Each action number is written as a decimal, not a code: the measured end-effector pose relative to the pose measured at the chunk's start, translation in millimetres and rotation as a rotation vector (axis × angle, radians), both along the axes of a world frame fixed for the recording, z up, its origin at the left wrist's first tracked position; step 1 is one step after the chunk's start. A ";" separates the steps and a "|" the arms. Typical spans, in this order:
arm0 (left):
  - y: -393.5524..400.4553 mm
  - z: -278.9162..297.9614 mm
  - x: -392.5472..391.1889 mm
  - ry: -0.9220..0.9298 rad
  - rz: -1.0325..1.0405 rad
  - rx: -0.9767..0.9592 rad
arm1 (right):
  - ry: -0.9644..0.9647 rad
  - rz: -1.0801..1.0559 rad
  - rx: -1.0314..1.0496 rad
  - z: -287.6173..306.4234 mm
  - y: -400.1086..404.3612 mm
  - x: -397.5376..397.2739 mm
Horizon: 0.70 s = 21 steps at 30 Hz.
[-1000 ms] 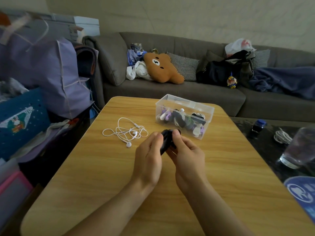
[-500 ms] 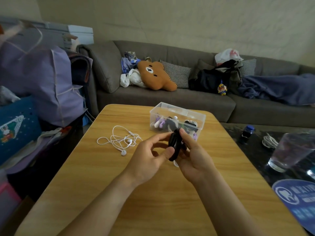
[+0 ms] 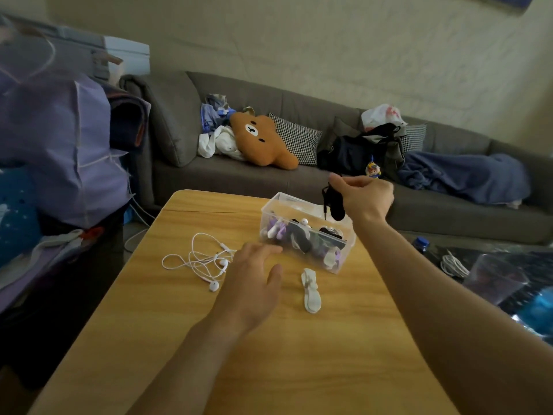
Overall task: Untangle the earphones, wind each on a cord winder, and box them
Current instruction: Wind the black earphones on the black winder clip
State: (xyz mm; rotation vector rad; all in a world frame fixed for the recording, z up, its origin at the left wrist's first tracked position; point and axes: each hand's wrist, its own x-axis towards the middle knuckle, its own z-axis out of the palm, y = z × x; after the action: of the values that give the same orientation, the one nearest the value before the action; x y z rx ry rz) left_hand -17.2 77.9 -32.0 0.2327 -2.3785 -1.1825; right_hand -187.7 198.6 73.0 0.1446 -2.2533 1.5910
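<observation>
My right hand (image 3: 363,197) holds a black wound earphone on its winder (image 3: 334,203) above the clear plastic box (image 3: 344,259), its plug hanging down. The box holds several wound earphones in white, purple and black. My left hand (image 3: 253,280) hovers over the wooden table (image 3: 269,369) with fingers spread, reaching toward the tangled white earphones (image 3: 203,260) lying at its left. An empty white cord winder (image 3: 310,290) lies flat on the table in front of the box.
A grey sofa (image 3: 269,178) with a bear cushion (image 3: 260,142), bags and a blue blanket runs behind the table. Purple bags (image 3: 59,145) stack at the left. On a dark side table at right stand a glass (image 3: 493,280) and a coiled cable (image 3: 453,263).
My hands have parted. The right one lifted the black wound earphone up and right, over the box. The left let go and moved toward the white earphones. A white winder now shows on the table.
</observation>
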 end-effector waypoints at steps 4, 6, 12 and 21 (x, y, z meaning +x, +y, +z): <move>-8.4 0.4 -2.2 0.068 0.050 -0.035 | -0.099 0.014 0.371 -23.0 -13.0 -32.8; -9.8 4.2 -2.2 0.148 0.085 -0.082 | -0.206 0.034 0.600 -38.4 -18.8 -41.9; -28.2 7.7 -1.1 0.090 0.251 -0.203 | -0.266 0.117 0.935 -21.5 -29.3 -37.8; -64.1 -2.2 17.9 -0.632 0.286 -0.355 | 0.115 0.470 0.623 -2.0 -36.1 39.4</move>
State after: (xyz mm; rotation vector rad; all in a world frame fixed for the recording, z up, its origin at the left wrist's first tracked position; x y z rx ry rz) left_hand 0.7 13.8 -34.1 0.9011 -2.8978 -0.5860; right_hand -148.3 162.5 71.0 0.9596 -2.6687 0.9593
